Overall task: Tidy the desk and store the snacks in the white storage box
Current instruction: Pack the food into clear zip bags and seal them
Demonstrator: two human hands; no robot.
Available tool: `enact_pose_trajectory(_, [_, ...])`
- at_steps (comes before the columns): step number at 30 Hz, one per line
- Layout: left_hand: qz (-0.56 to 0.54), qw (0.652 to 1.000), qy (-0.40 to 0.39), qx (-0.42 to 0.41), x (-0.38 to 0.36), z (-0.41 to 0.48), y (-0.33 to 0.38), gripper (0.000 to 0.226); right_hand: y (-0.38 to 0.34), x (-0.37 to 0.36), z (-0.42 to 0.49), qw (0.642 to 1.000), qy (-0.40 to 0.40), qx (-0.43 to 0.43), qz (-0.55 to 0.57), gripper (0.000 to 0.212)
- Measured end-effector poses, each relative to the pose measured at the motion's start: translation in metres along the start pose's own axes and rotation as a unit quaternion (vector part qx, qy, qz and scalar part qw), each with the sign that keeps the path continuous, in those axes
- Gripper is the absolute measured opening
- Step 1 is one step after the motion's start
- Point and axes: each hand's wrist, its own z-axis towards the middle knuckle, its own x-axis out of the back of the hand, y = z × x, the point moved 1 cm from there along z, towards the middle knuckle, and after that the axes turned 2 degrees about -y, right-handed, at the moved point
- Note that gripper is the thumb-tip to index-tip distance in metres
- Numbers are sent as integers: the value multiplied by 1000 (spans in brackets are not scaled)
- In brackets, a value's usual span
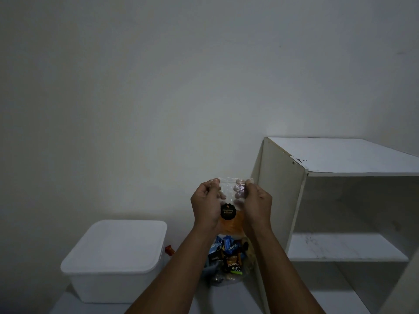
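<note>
Left hand and right hand pinched upright snack pouch at top corners; lidded white storage box lay below-left, nearer left hand.

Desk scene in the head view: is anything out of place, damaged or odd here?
A small red-orange wrapper lies alone beside the white storage box, apart from the snack pile. The white shelf unit looks chipped at its top front corner, and its middle shelf carries dark scuffs.
</note>
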Motion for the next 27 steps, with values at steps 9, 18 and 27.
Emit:
enact_pose_trajectory(9, [46, 991, -119, 30, 4, 1, 12, 6, -5, 10, 2, 996, -78, 31, -24, 25])
enact_pose_trajectory(18, [60, 992, -114, 9, 3, -2, 8, 12, -5, 10, 2, 992, -92, 38, -74, 20])
enact_pose_trajectory(27, [7, 995, -99, 27, 7, -5, 11, 31, 3, 4, -3, 998, -48, 9, -26, 39])
